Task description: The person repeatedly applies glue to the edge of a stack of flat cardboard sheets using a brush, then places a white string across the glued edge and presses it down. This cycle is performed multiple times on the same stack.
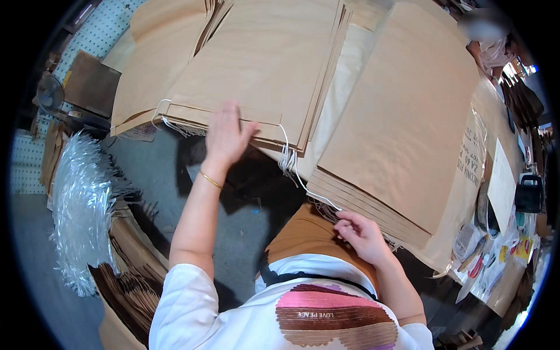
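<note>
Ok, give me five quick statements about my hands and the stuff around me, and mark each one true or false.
1. The left hand is at the near edge of the middle stack. True.
2. The white string runs to the right hand. True.
3. The bracelet is on the right wrist. False: the bracelet is on the left.
4. The fan is at the left. True.
5. The mug is white. False: the mug is dark.

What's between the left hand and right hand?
In the head view, white cords lie there, hanging off the middle stack, one strand reaching the right hand.
</note>
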A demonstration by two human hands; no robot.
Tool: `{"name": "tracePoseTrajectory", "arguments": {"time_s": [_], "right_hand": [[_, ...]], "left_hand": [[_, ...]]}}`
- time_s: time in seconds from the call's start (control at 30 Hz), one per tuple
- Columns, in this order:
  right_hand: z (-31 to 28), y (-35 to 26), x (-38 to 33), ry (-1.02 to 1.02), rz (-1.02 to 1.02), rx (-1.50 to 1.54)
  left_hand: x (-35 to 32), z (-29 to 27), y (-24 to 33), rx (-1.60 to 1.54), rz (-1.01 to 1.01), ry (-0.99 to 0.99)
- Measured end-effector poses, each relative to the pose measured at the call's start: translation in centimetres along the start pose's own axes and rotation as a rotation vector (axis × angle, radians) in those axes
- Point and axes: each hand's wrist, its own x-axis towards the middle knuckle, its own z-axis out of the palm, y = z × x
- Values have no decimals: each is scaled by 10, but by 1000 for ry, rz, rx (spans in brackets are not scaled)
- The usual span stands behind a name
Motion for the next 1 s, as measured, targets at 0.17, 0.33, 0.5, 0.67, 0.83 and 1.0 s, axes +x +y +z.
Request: {"name": "tracePoseTrajectory", "arguments": {"time_s": [0.17, 0.33, 0.5, 0.67, 0.83, 1.0], "right_hand": [[-50, 4, -56, 227, -14, 88], [-183, 27, -157, 1220, -155, -865], [-233, 72, -238, 1304, 417, -1197], [-225, 68, -227, 1158, 338, -1267], [-236, 61, -239, 1067, 46, -1372], [-273, 22, -240, 1679, -306, -265]], "left_hand": [[9, 27, -35, 75, -138, -31], [-4, 68, -87, -14, 102, 316], [17, 75, -82, -112, 24, 281], [27, 56, -120, 162, -111, 67], [41, 102, -206, 506, 232, 52], [45, 105, -193, 759, 198, -11]]}}
